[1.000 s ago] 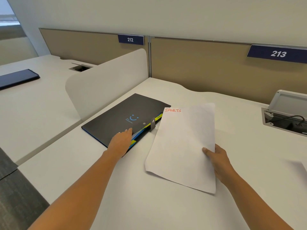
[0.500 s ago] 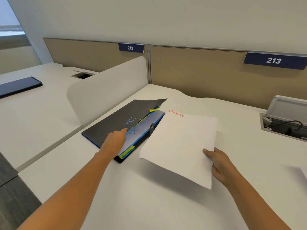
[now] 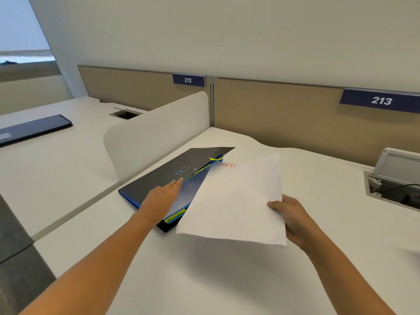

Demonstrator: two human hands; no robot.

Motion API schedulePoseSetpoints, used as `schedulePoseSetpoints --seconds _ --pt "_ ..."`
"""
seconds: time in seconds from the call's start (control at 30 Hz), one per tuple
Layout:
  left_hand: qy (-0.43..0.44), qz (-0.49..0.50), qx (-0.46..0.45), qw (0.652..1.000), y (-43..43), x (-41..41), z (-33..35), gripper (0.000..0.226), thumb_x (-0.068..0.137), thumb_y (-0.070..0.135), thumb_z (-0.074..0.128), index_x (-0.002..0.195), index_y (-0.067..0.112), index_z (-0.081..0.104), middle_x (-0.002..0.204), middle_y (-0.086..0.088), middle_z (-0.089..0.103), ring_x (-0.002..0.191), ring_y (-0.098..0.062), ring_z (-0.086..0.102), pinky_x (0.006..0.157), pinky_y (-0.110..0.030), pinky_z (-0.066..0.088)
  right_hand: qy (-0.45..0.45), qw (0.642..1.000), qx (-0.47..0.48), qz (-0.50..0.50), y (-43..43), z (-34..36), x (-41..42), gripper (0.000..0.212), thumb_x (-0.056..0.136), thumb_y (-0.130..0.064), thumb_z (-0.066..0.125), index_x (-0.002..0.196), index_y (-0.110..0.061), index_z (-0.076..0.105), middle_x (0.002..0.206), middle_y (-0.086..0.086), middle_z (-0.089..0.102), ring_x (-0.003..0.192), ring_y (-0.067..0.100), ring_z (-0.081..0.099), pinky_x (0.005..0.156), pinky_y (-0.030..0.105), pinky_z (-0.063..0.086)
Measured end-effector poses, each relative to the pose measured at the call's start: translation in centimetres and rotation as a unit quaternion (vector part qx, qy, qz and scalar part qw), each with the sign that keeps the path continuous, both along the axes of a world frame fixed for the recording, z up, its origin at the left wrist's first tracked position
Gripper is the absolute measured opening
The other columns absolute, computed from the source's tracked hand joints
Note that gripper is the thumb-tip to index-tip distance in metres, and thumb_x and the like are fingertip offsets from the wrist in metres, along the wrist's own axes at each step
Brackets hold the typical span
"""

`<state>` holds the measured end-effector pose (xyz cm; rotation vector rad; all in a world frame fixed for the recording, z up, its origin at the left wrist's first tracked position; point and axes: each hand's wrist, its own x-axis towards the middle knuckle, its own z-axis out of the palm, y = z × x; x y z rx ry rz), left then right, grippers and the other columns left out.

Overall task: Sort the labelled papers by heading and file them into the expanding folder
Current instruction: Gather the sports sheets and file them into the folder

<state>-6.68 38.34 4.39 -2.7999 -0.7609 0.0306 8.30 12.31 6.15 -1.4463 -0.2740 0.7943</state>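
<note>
A black expanding folder (image 3: 159, 176) lies on the white desk (image 3: 227, 280), its cover raised at the right side. Blue pockets with yellow tabs (image 3: 176, 215) show under the cover. My left hand (image 3: 162, 197) holds the cover's edge up, one finger stretched along the top; the other fingers are hidden. My right hand (image 3: 293, 215) grips the right edge of a white sheet (image 3: 236, 201) headed "SPORTS" in red. The sheet is tilted above the desk. Its top left corner reaches under the raised cover, which hides the first letters of the heading.
A white curved divider (image 3: 154, 133) stands left of the folder, with beige partitions behind. A cable box (image 3: 395, 176) with its lid up is set into the desk at the right. Another sheet's corner (image 3: 416, 253) shows at the right edge. A dark flat item (image 3: 34, 129) lies on the neighbouring desk.
My left hand has raised the folder's cover, showing the blue pockets. My right hand has carried the SPORTS sheet up and left, and its top corner now sits under the cover.
</note>
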Motion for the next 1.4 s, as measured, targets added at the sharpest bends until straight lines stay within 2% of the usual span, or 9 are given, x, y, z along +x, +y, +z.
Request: schedulePoseSetpoints --seconds 0.1,0.27,0.43,0.73,0.87,1.07,1.2,1.3,1.4 --pt "0.01 -0.008 0.003 1.0 -0.3 -0.5 0.2 0.075 0.093 0.004 0.047 0.15 0.013 -0.002 0.157 -0.006 0.016 0.124 -0.023 0.05 0.096 -0.028 0.043 0.021 1.0 -0.018 -0.004 0.3 0.7 0.0 0.019 0.092 0.005 0.04 0.087 -0.002 0.056 0.083 0.009 0.065 0.072 0.023 0.062 0.05 0.022 0.053" --pt "0.002 -0.029 0.035 0.999 -0.3 -0.7 0.5 0.07 0.096 0.007 0.042 0.149 0.013 -0.003 0.158 -0.005 0.012 0.128 -0.018 0.046 0.095 -0.024 0.042 0.025 0.998 -0.051 0.011 1.8 1.0 0.3 0.022 0.091 0.007 0.039 0.082 -0.003 0.055 0.083 0.011 0.062 0.071 0.024 0.058 0.062 0.03 0.048" --pt "-0.004 -0.042 0.047 0.998 1.0 -0.4 0.7 0.065 0.097 0.009 0.037 0.15 0.014 0.0 0.157 -0.003 0.014 0.129 -0.019 0.047 0.098 -0.026 0.042 -0.019 0.997 -0.068 -0.008 5.0 1.0 0.2 0.023 0.088 0.008 0.035 0.096 -0.001 0.054 0.087 0.01 0.059 0.07 0.018 0.055 0.048 0.021 0.045" --pt "-0.04 -0.049 0.014 0.998 2.3 0.5 0.1 0.062 0.092 -0.005 0.033 0.148 0.015 0.018 0.152 -0.002 0.031 0.123 -0.025 0.053 0.097 -0.031 0.046 -0.004 0.999 -0.022 -0.029 11.6 -1.1 -2.6 0.037 0.086 0.0 0.035 0.115 -0.008 0.056 0.118 0.014 0.06 0.101 0.031 0.061 0.055 0.026 0.052" --pt "-0.117 -0.075 -0.008 0.99 2.7 0.2 -0.7 0.059 0.083 -0.014 0.047 0.138 0.007 0.042 0.134 -0.014 0.054 0.097 -0.038 0.067 0.078 -0.041 0.056 0.022 0.998 -0.006 0.051 12.6 -2.3 -4.2 0.038 0.096 -0.02 0.044 0.133 -0.016 0.043 0.129 0.008 0.055 0.112 0.027 0.057 0.07 0.031 0.054" --pt "-0.146 -0.096 0.012 0.984 2.9 0.2 -0.5 0.061 0.069 -0.021 0.057 0.126 0.001 0.056 0.116 -0.017 0.066 0.078 -0.037 0.071 0.06 -0.038 0.057 -0.172 0.984 0.046 0.0 8.6 -3.6 -2.5 0.06 0.091 -0.025 0.049 0.145 -0.026 0.02 0.122 0.006 0.056 0.096 0.023 0.062 0.089 0.04 0.052" --pt "-0.173 -0.106 0.018 0.979 2.9 0.3 -0.2 0.06 0.07 -0.021 0.056 0.126 0.0 0.056 0.116 -0.016 0.066 0.08 -0.037 0.071 0.063 -0.041 0.059 -0.461 0.884 -0.06 0.058 6.3 -5.5 -0.1 0.071 0.084 0.0 0.047 0.145 -0.027 0.024 0.112 -0.001 0.049 0.089 0.023 0.059 0.076 0.028 0.047" --pt "-0.19 -0.093 -0.006 0.977 2.9 0.2 0.0 0.058 0.079 -0.017 0.048 0.133 0.003 0.05 0.126 -0.014 0.06 0.092 -0.038 0.068 0.075 -0.043 0.057 -0.693 0.696 -0.181 0.051 6.8 -6.5 1.4 0.069 0.063 0.0 0.077 0.126 -0.018 0.057 0.095 0.006 0.055 0.076 0.026 0.056 0.051 0.025 0.04" --pt "-0.178 -0.117 0.016 0.977 2.9 0.1 -0.1 0.065 0.054 -0.025 0.067 0.114 -0.002 0.065 0.099 -0.017 0.072 0.059 -0.034 0.07 0.044 -0.04 0.056 -0.81 0.552 -0.2 0.011 8.5 -6.4 2.3 0.041 0.046 0.001 0.077 0.081 -0.021 0.071 0.093 0.005 0.053 0.076 0.023 0.045 0.058 0.029 0.034"
